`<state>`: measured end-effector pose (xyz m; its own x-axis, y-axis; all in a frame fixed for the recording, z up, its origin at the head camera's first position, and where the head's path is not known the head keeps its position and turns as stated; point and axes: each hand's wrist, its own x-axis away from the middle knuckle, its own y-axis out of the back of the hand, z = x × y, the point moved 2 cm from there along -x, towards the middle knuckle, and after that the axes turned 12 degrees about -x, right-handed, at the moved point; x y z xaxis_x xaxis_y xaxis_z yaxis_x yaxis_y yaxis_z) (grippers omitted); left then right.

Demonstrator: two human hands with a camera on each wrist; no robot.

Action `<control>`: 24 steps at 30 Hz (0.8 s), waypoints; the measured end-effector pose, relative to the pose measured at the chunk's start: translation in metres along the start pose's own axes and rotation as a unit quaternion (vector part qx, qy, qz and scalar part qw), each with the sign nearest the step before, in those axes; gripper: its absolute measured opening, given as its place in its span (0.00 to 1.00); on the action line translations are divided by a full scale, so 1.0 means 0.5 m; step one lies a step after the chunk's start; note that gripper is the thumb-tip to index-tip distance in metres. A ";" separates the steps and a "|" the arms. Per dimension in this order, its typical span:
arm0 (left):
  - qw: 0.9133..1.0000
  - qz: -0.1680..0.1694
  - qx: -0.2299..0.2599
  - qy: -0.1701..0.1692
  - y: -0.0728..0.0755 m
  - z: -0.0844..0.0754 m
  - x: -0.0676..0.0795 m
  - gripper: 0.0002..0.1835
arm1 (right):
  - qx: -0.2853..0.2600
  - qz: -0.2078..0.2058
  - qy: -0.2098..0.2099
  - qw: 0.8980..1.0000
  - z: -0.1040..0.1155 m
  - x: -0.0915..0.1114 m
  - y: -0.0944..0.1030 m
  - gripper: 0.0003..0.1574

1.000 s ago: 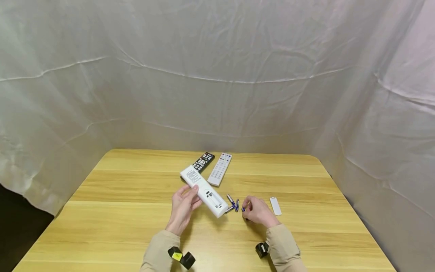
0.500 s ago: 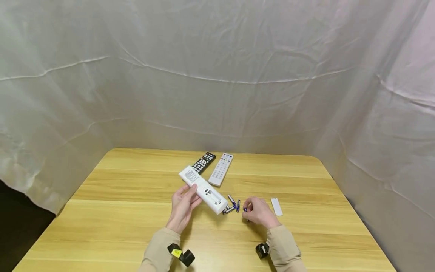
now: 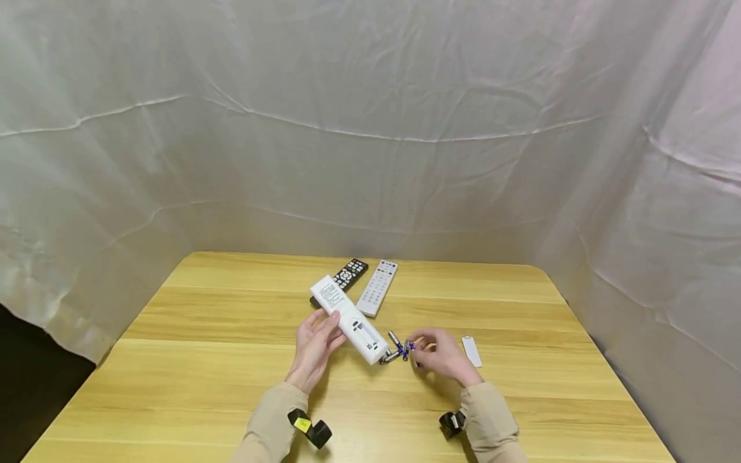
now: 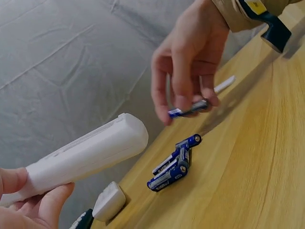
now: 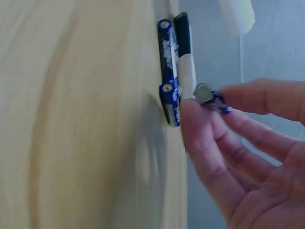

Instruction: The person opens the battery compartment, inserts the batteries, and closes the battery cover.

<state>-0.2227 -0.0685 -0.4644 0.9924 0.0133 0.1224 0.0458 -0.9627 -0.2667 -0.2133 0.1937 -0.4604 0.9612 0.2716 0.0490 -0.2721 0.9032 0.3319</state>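
My left hand (image 3: 315, 347) grips a white remote control (image 3: 349, 314) above the table, back side up and tilted, thumb on top. Its battery compartment (image 3: 365, 335) is uncovered and looks empty. My right hand (image 3: 441, 354) pinches a blue and silver battery (image 4: 190, 109) between thumb and fingertips, raised off the table; the right wrist view shows the battery end-on (image 5: 205, 93). Under and beside it, several loose batteries (image 4: 169, 174) lie in a small heap near the remote's lower end. The white battery cover (image 3: 471, 352) lies to the right of my right hand.
Behind the held remote, a black remote (image 3: 351, 272) and another white remote (image 3: 377, 287) lie button side up on the wooden table (image 3: 231, 373). The held remote partly hides the black one. A grey curtain (image 3: 370, 128) surrounds the table's back and sides.
My right hand has lifted the battery off the table and shifted slightly left, over the loose batteries. The left hand has turned the remote slightly, keeping its grip.
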 end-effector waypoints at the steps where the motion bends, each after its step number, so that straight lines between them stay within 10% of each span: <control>1: 1.000 0.002 -0.001 0.000 0.000 0.000 -0.002 0.25 | -0.006 -0.002 0.010 1.000 0.003 -0.001 0.001 0.18; 12: 1.000 0.019 -0.011 0.007 0.000 0.006 -0.012 0.24 | -0.047 -0.064 0.121 0.989 0.032 0.001 -0.018 0.18; 24: 0.999 0.034 0.011 0.016 -0.005 0.011 -0.007 0.25 | -0.046 -0.077 0.278 0.956 0.054 0.010 -0.058 0.15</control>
<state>-0.2259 -0.0645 -0.4692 0.9893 -0.0613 0.1327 -0.0194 -0.9549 -0.2964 -0.1992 0.1597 -0.4443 0.8244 0.2436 -0.5108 -0.1561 0.9655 0.2086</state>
